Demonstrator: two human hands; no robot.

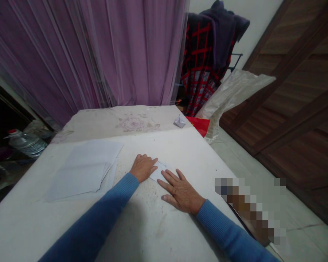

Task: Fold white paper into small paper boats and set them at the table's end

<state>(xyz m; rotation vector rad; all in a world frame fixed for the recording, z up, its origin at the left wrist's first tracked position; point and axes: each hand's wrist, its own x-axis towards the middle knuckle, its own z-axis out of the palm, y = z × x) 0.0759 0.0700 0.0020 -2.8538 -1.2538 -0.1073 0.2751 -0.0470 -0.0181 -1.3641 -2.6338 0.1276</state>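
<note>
A small piece of white paper point(159, 169), seemingly folded, lies flat on the table between my two hands. Faint marks show along its upper edge. My left hand point(143, 168) is at its left side with most fingers curled in, the forefinger and thumb closed on the paper's edge. My right hand point(182, 191) lies palm down with its fingers spread, the fingertips resting on the paper's right part. Beneath the fingers, part of the paper is hidden. Toward the far right corner of the table sits a small folded paper shape point(179, 121).
Several loose white sheets point(82, 171) lie stacked at the left of the white table point(164, 233). A purple curtain point(142, 51) hangs behind it. A clear bottle point(27, 142) with a red cap stands off the left edge. Beyond the right edge are a red bag point(199, 125) and clear plastic point(232, 91).
</note>
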